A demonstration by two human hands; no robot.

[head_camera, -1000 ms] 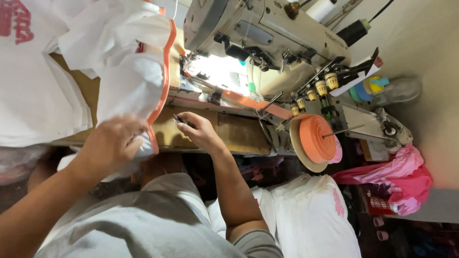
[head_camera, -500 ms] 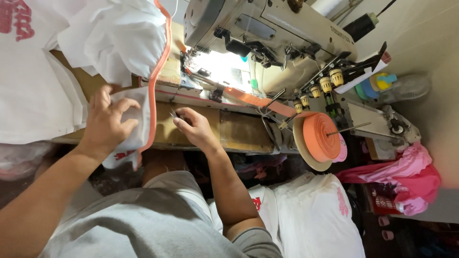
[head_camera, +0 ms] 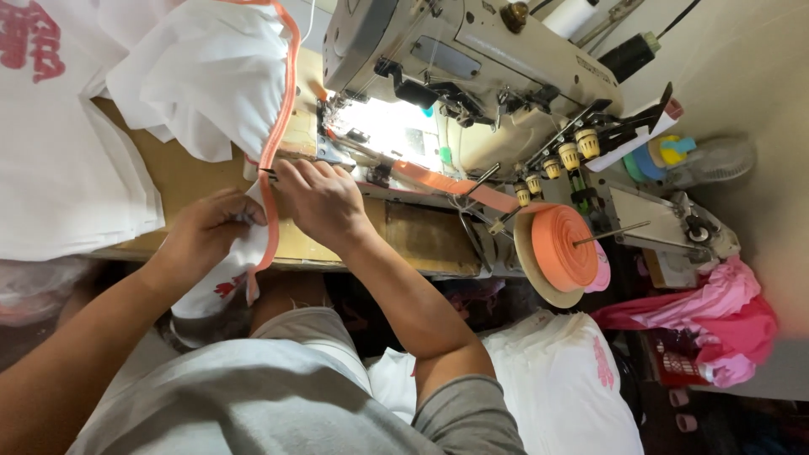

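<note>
A: Where is the white garment (head_camera: 206, 80) in relation to the sewing machine (head_camera: 472, 76)?

B: It lies bunched on the wooden table (head_camera: 190, 173) just beside the machine's needle end. Its edge carries an orange binding tape (head_camera: 271, 160), which hangs off the table edge on the side away from the machine.

A: And the hands?

B: The left hand (head_camera: 206, 236) sits further from the machine, at the table edge. Its fingers are curled closed around a fold of the white garment, with the tape running right past them. The right hand (head_camera: 316, 202) is nearer the machine, between the left hand and the needle plate. Its fingers are drawn together, pinching the orange tape and the cloth edge. A thin dark tool seems to stick out by its fingertips; I cannot tell what it is.

A: Anything else close to the machine?

B: An orange tape roll (head_camera: 563, 248) stands on a spindle on the far side of the machine from the hands, and its strip leads in toward the needle. A white cloth stack (head_camera: 59, 177) lies on the table well apart from the machine, beyond the garment.
</note>
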